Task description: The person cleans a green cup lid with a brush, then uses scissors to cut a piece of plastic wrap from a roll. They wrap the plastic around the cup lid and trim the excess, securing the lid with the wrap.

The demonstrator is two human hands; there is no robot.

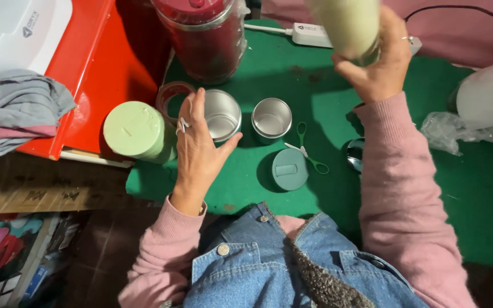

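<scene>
Right hand (380,63) grasps pale green flask body (346,25), raised above green tabletop (475,188). Left hand (198,145) released, fingers spread, touching larger steel cup (222,114). Smaller steel cup (271,117), grey-green lid (289,169), green cap (138,131) lie apart: flask already dismantled, parts not yet put together.

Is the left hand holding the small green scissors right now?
No, the left hand rests open against the larger metal cup, while the green scissors lie untouched on the green mat.

One head-worn view, steeply downward and close over the green table (475,194), chest at bottom edge.
</scene>
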